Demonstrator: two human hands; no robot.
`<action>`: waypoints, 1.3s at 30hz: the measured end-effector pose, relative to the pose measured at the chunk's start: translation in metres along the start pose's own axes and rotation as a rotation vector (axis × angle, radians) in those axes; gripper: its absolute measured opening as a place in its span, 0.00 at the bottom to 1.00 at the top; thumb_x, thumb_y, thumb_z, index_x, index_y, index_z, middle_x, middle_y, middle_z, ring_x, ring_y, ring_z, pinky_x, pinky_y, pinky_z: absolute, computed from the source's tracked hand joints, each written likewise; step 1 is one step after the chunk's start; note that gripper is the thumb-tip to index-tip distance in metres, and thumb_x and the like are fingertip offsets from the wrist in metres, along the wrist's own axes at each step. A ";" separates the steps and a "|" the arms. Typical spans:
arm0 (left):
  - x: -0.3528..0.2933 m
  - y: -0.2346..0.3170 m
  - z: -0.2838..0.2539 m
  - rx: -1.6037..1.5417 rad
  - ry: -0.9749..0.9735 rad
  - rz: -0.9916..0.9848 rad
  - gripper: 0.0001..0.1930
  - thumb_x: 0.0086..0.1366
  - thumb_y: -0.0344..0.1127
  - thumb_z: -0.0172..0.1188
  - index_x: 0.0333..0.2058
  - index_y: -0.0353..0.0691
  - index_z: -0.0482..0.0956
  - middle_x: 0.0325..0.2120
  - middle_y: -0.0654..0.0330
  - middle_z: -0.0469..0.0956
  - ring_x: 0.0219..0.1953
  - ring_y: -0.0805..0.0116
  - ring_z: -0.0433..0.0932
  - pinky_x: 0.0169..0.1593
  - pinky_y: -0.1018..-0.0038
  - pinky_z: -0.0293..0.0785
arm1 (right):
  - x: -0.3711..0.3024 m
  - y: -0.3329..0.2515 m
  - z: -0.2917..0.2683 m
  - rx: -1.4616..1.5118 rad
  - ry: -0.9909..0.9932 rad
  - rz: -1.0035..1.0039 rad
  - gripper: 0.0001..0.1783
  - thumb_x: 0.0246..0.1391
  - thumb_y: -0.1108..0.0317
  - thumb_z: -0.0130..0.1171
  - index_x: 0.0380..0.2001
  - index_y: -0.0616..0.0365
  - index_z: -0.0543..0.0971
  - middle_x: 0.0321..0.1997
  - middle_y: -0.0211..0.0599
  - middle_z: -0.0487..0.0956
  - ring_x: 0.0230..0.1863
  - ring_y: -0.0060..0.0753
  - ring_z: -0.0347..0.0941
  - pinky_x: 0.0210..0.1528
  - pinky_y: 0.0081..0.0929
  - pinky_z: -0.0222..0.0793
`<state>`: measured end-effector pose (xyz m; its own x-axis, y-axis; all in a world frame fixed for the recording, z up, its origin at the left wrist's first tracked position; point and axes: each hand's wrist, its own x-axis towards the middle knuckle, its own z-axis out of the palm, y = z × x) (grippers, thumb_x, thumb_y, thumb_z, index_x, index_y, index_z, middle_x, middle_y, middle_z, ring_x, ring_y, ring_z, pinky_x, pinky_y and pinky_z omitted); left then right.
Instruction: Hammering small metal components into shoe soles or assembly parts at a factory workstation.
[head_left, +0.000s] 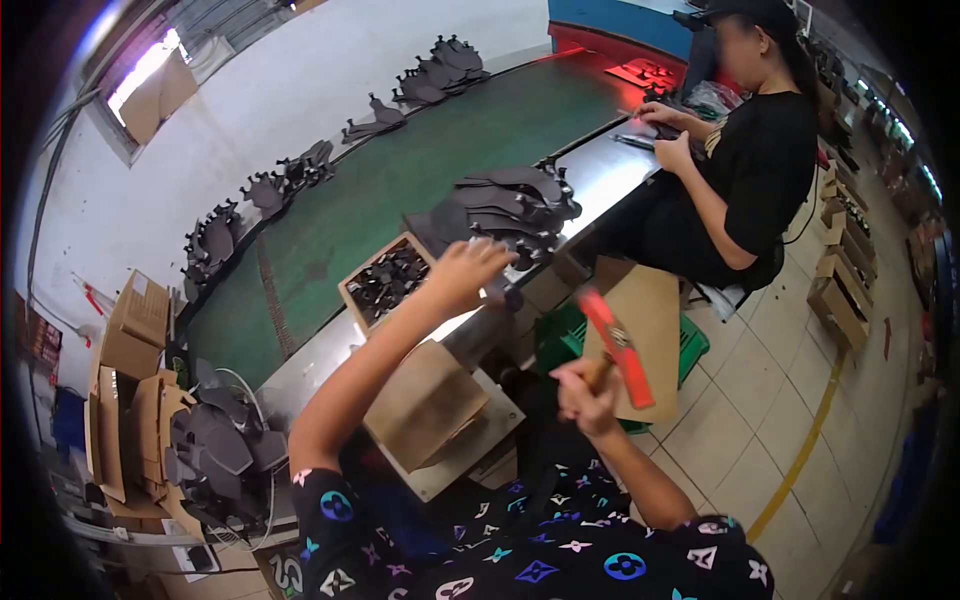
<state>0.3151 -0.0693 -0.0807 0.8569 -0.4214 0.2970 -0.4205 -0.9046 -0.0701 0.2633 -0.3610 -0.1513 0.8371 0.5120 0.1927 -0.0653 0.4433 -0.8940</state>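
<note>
My right hand is closed round the short wooden handle of a red-headed hammer, held up over the floor side of the bench. My left hand reaches forward across the bench edge, fingers apart and slightly blurred, beside a pile of dark grey shoe-sole-shaped pieces. Just left of that hand, a shallow box holds many small dark parts. Below my left forearm a brown block-like pad rests on a pale metal plate.
A green conveyor belt runs along the wall with several clusters of dark pieces. A seated co-worker handles something at the right. Cardboard boxes and more dark pieces stand left. Cardboard covers a green crate.
</note>
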 end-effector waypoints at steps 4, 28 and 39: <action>0.018 0.006 0.061 0.063 -0.061 -0.078 0.58 0.44 0.67 0.69 0.70 0.48 0.54 0.70 0.57 0.55 0.71 0.51 0.56 0.66 0.52 0.61 | -0.058 -0.020 -0.087 -0.202 0.336 0.079 0.07 0.60 0.71 0.55 0.29 0.64 0.74 0.11 0.23 0.60 0.08 0.16 0.55 0.11 0.17 0.53; -0.120 0.065 -0.076 -0.534 0.727 -0.761 0.17 0.61 0.09 0.45 0.43 0.35 0.72 0.51 0.47 0.79 0.63 0.51 0.71 0.60 0.64 0.72 | -0.059 0.024 -0.054 -0.083 0.050 0.174 0.07 0.57 0.73 0.55 0.27 0.66 0.75 0.10 0.26 0.62 0.08 0.18 0.56 0.10 0.18 0.53; -0.207 0.092 -0.028 -0.530 0.693 -1.121 0.07 0.73 0.29 0.51 0.45 0.36 0.75 0.48 0.54 0.81 0.51 0.67 0.78 0.53 0.72 0.73 | -0.054 0.009 -0.026 -0.018 -0.042 0.128 0.08 0.56 0.75 0.55 0.25 0.69 0.74 0.10 0.27 0.62 0.08 0.18 0.56 0.12 0.19 0.55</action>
<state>0.0910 -0.0639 -0.1219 0.5540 0.7477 0.3662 0.1797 -0.5369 0.8243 0.2312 -0.4038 -0.1804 0.7992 0.5939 0.0931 -0.1602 0.3597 -0.9192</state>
